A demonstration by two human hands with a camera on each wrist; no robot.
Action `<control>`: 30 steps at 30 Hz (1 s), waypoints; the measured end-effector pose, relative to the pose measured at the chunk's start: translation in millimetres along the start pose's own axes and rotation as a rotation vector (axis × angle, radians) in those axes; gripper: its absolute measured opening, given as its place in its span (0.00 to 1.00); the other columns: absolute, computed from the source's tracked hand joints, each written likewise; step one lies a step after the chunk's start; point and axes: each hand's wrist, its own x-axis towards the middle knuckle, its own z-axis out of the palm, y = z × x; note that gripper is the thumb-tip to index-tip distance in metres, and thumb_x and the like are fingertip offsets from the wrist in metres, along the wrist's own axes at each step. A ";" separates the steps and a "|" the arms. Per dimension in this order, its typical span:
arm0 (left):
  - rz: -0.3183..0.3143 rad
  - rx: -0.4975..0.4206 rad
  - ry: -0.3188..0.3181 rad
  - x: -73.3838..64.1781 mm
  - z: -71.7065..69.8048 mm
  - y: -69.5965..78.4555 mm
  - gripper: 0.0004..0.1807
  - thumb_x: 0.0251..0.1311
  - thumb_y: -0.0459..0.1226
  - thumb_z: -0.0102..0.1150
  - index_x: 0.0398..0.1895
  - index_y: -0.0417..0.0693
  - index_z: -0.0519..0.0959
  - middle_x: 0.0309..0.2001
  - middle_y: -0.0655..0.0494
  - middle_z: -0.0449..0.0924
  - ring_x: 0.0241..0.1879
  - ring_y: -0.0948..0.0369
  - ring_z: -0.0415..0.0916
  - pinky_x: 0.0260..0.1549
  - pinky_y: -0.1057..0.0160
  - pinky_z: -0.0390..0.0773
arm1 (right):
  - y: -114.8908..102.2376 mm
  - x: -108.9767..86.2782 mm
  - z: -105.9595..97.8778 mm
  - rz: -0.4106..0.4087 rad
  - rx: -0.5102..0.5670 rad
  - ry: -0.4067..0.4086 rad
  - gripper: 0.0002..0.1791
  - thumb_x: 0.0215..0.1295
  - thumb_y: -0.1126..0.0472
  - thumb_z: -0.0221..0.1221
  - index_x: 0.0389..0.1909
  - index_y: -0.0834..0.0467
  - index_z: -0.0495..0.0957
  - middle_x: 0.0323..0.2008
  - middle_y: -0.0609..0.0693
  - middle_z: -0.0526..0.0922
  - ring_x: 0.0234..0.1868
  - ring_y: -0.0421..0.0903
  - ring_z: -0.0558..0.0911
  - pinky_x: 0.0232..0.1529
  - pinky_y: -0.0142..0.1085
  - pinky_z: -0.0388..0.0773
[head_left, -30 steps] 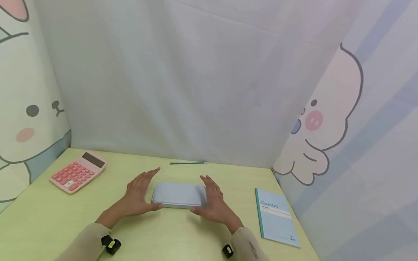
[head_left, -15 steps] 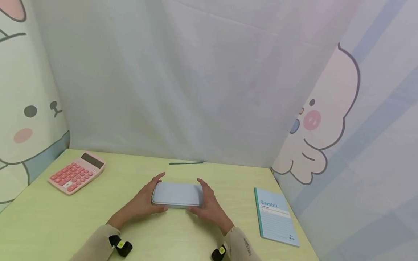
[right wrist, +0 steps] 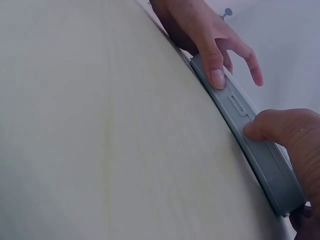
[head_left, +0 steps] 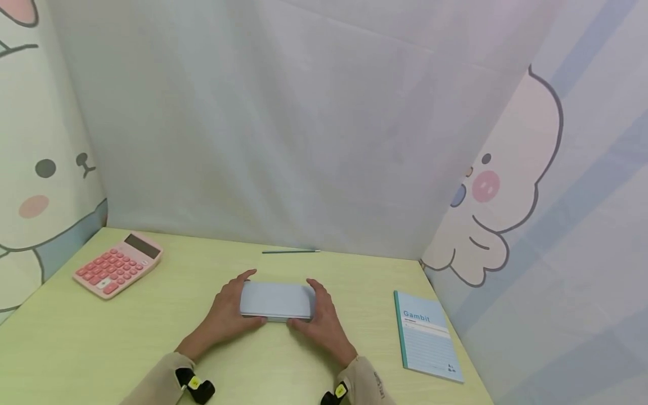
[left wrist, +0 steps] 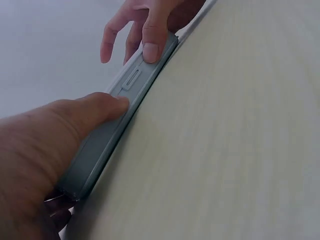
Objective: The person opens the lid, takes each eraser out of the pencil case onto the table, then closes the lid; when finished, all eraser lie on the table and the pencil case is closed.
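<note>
A flat grey-blue pencil case (head_left: 277, 299) lies lengthwise across the middle of the table between my two hands. My left hand (head_left: 226, 312) grips its left end, thumb pressed on the front side and fingers round the far side. The right end is held the same way by my right hand (head_left: 326, 323). In the left wrist view, the front side of the case (left wrist: 100, 147) shows a small slotted latch between the two thumbs. The lower edge of the case (right wrist: 265, 182) runs close along the tabletop in the right wrist view; whether it touches I cannot tell.
A pink calculator (head_left: 118, 265) sits at the far left of the table (head_left: 116, 343). Behind the case, a thin dark pencil (head_left: 291, 251) lies near the back curtain (head_left: 283, 140). A blue notebook (head_left: 429, 337) lies near the right edge.
Both hands have closed in from beside the pencil case and now grip its ends. The thumbs have moved inward along its front. Calculator, pencil and notebook stay where they were.
</note>
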 end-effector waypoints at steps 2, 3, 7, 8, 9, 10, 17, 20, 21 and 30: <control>0.001 0.006 0.012 -1.4 0.1 1.3 0.64 0.39 0.54 0.88 0.81 0.53 0.61 0.64 0.41 0.80 0.60 0.43 0.77 0.56 0.38 0.73 | -0.6 -0.1 2.8 0.006 0.006 0.016 0.56 0.54 0.49 0.81 0.81 0.52 0.60 0.74 0.56 0.73 0.69 0.52 0.76 0.68 0.53 0.75; 0.002 0.009 0.019 -2.1 0.2 1.7 0.64 0.39 0.53 0.88 0.81 0.53 0.61 0.64 0.41 0.80 0.60 0.43 0.77 0.56 0.38 0.73 | -1.3 -0.1 4.1 0.013 0.008 0.022 0.56 0.54 0.49 0.81 0.81 0.52 0.61 0.74 0.55 0.73 0.69 0.51 0.76 0.68 0.52 0.75; 0.003 0.017 0.054 -2.8 2.7 2.7 0.63 0.37 0.51 0.88 0.79 0.52 0.62 0.61 0.41 0.81 0.58 0.42 0.77 0.57 0.38 0.73 | -2.9 0.9 8.6 0.021 -0.021 0.050 0.55 0.51 0.49 0.82 0.78 0.53 0.63 0.71 0.55 0.75 0.67 0.50 0.77 0.67 0.50 0.76; 0.004 0.018 0.061 -2.5 3.8 2.7 0.63 0.37 0.50 0.88 0.79 0.51 0.62 0.61 0.41 0.81 0.58 0.42 0.77 0.57 0.38 0.73 | -3.4 1.2 9.4 0.020 -0.035 0.060 0.55 0.51 0.49 0.82 0.77 0.53 0.63 0.69 0.55 0.75 0.66 0.50 0.77 0.67 0.50 0.76; 0.005 0.019 0.067 -2.0 4.9 3.0 0.63 0.37 0.50 0.88 0.79 0.51 0.62 0.60 0.41 0.81 0.58 0.41 0.77 0.57 0.39 0.73 | -3.8 1.6 10.0 0.020 -0.044 0.070 0.54 0.50 0.49 0.82 0.76 0.53 0.64 0.68 0.55 0.76 0.65 0.49 0.77 0.66 0.49 0.77; 0.003 0.016 0.071 -1.5 5.8 3.3 0.63 0.36 0.50 0.88 0.78 0.50 0.62 0.60 0.40 0.81 0.58 0.41 0.77 0.57 0.39 0.73 | -4.2 1.9 10.4 0.019 -0.053 0.078 0.54 0.50 0.49 0.82 0.75 0.54 0.64 0.67 0.55 0.76 0.64 0.49 0.77 0.65 0.49 0.77; -0.019 -0.004 0.074 -2.2 4.3 3.2 0.69 0.34 0.51 0.90 0.81 0.52 0.57 0.58 0.38 0.80 0.59 0.38 0.76 0.55 0.39 0.77 | -4.1 3.3 7.7 0.007 -0.041 0.050 0.54 0.51 0.46 0.83 0.75 0.53 0.63 0.68 0.54 0.76 0.65 0.49 0.77 0.66 0.49 0.77; -0.014 -0.028 0.056 -4.7 0.4 1.0 0.73 0.34 0.50 0.91 0.84 0.55 0.52 0.59 0.41 0.81 0.59 0.40 0.76 0.55 0.39 0.78 | -0.9 3.0 4.0 0.004 -0.018 0.023 0.56 0.50 0.44 0.83 0.76 0.53 0.62 0.68 0.55 0.78 0.65 0.50 0.79 0.67 0.50 0.77; -0.013 -0.036 0.050 -5.3 -0.9 0.0 0.74 0.35 0.49 0.91 0.85 0.56 0.51 0.59 0.43 0.81 0.59 0.41 0.77 0.55 0.40 0.78 | 0.5 3.0 2.7 0.000 -0.017 0.017 0.57 0.50 0.43 0.83 0.76 0.54 0.62 0.67 0.55 0.78 0.65 0.50 0.79 0.66 0.50 0.77; 0.020 -0.090 0.027 -3.5 -7.0 -0.9 0.75 0.35 0.45 0.91 0.86 0.60 0.49 0.56 0.46 0.83 0.52 0.49 0.77 0.48 0.49 0.78 | 4.7 11.5 -14.4 0.029 0.122 0.000 0.46 0.64 0.43 0.75 0.73 0.56 0.63 0.71 0.55 0.78 0.69 0.49 0.80 0.72 0.52 0.75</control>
